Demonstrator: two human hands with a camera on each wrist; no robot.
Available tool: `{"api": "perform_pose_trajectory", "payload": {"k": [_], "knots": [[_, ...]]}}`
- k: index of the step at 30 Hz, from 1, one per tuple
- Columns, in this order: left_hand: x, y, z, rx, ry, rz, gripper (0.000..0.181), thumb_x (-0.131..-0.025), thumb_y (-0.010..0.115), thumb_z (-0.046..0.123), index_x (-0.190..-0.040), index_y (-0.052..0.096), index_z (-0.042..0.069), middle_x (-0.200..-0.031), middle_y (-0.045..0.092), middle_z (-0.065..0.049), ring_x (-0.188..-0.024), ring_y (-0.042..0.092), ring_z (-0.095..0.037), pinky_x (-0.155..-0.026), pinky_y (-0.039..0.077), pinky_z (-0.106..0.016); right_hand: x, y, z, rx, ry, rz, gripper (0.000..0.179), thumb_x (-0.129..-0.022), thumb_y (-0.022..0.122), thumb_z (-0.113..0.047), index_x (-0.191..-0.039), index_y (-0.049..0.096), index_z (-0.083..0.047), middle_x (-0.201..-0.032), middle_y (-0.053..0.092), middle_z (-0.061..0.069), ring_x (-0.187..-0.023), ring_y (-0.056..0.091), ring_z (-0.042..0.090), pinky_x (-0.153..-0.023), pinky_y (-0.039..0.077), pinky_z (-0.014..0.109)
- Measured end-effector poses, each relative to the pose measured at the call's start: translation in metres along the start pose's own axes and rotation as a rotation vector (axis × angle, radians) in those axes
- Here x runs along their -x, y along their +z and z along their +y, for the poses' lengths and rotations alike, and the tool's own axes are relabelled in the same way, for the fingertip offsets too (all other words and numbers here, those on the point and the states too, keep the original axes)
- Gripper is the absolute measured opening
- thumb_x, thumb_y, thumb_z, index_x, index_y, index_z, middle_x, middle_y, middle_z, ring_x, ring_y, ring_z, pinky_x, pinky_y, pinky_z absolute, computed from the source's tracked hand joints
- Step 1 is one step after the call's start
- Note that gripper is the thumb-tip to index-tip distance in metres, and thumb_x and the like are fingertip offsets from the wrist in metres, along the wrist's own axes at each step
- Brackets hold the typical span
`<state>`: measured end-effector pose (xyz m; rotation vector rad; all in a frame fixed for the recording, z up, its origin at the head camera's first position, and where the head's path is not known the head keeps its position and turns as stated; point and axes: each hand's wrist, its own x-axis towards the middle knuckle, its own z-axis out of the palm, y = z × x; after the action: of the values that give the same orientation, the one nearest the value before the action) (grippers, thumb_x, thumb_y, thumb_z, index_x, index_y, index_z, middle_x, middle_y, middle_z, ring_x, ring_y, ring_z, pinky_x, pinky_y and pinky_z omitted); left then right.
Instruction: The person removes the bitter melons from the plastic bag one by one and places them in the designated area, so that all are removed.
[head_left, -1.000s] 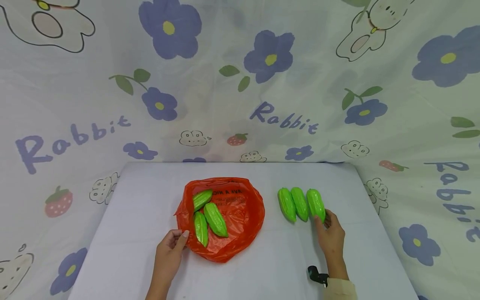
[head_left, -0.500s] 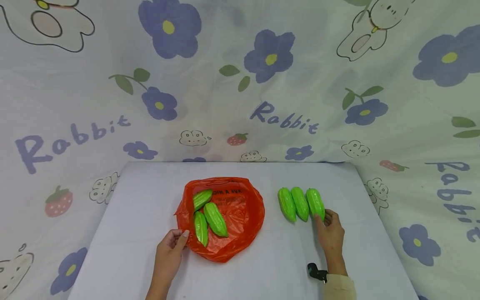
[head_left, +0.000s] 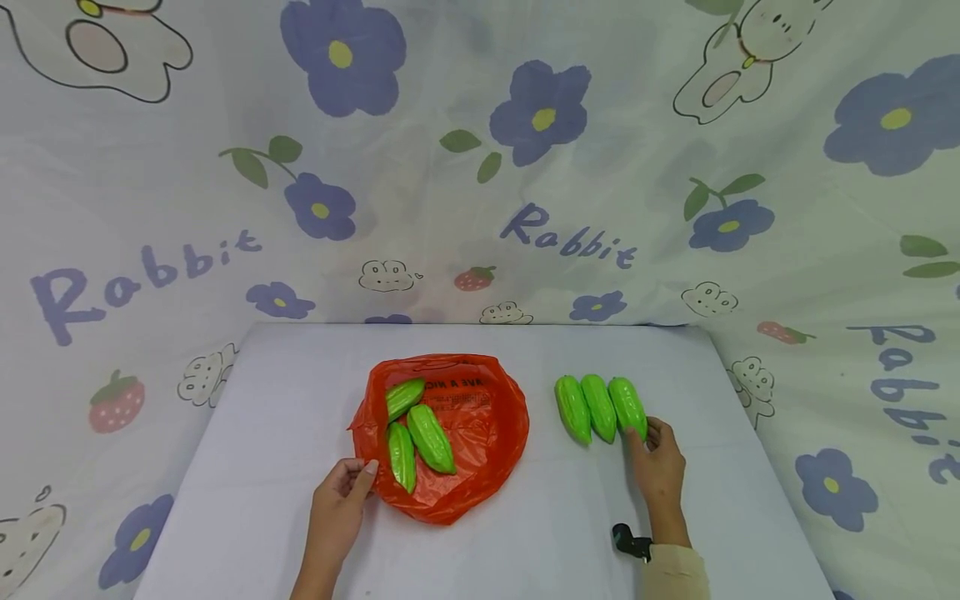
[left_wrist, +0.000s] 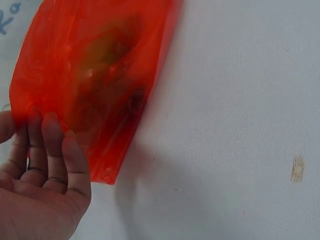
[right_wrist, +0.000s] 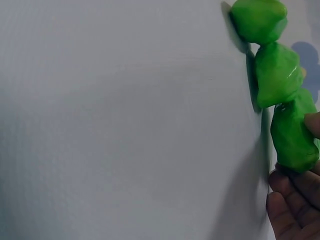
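Note:
A red plastic bag point(head_left: 487, 467) stands with its mouth open on the left part of the table; 3 glossy green bitter melons point(head_left: 431, 440) lie inside. My left hand point(head_left: 341, 504) pinches the bag's near-left rim between thumb and fingers. In the left wrist view those fingers lie against the outside of the bag point(left_wrist: 95, 75). To the right of the bag, 3 more bitter melons stand side by side in a row. The rightmost bitter melon point(head_left: 627, 404) is gripped at its near end by my right hand point(head_left: 660, 467). In the right wrist view this bitter melon point(right_wrist: 292, 135) touches its neighbour point(right_wrist: 277, 75).
A white-covered table point(head_left: 540, 533) bears everything. Behind it and along both sides hangs a printed cloth point(head_left: 427, 200) with flowers and rabbits. A small black device point(head_left: 632, 542) sits at my right wrist, by the beige sleeve point(head_left: 675, 573).
My right hand has shifted slightly left with the rightmost bitter melon, narrowing the gap to the middle one. The left hand and the bag have stayed still.

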<state>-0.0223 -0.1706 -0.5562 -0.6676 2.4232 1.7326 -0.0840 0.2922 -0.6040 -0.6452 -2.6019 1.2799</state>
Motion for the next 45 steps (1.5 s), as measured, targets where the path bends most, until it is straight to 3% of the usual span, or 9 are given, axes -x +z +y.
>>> {"api": "perform_pose_trajectory", "payload": {"k": [45], "knots": [[0.0002, 0.0021, 0.0003, -0.001, 0.015, 0.0, 0.039, -0.107, 0.062, 0.037, -0.117, 0.063, 0.0, -0.104, 0.068, -0.011, -0.089, 0.064, -0.013, -0.081, 0.06, -0.026, -0.0023, 0.0061, 0.0039, 0.022, -0.027, 0.035, 0.052, -0.106, 0.063, -0.029, -0.144, 0.051, 0.006, -0.138, 0.059, 0.031, -0.13, 0.056, 0.046, -0.107, 0.048, 0.055]]}}
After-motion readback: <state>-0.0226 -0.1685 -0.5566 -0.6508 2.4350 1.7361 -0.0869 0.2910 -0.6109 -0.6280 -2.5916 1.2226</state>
